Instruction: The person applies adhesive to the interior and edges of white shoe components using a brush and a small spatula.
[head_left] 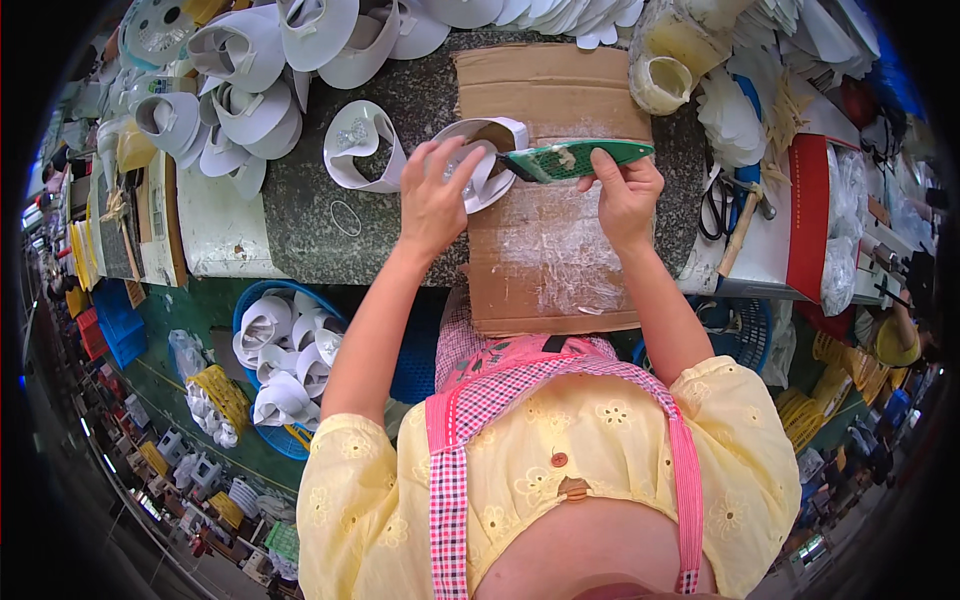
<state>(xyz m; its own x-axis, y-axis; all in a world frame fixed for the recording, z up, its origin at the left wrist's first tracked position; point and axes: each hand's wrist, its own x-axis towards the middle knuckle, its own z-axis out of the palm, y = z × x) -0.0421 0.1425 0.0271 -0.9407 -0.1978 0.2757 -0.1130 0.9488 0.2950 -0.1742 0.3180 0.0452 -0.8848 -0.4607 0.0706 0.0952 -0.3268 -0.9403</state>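
Observation:
My left hand (435, 195) grips the near-left side of a white slipper-shaped shoe piece (490, 178), a curved band over a flat sole shape, at the left part of the cardboard. In my right hand (628, 190), between thumb and fingers, is a green sole-shaped plate (575, 160) with a textured face and a whitish smear. Its dark pointed left end reaches to the opening of the white piece; whether they touch I cannot tell. Another white shoe piece (360, 150) lies on the stone tabletop just left of my left hand.
Under my hands lies cardboard (550, 240) with dried white residue. White shoe pieces (245, 110) are heaped at the far left. A yellowed glue-crusted container (663, 82) stands far right, near stacked white pieces (730, 120) and a wooden-handled tool (740, 232). A blue basket (240, 330) holds more pieces.

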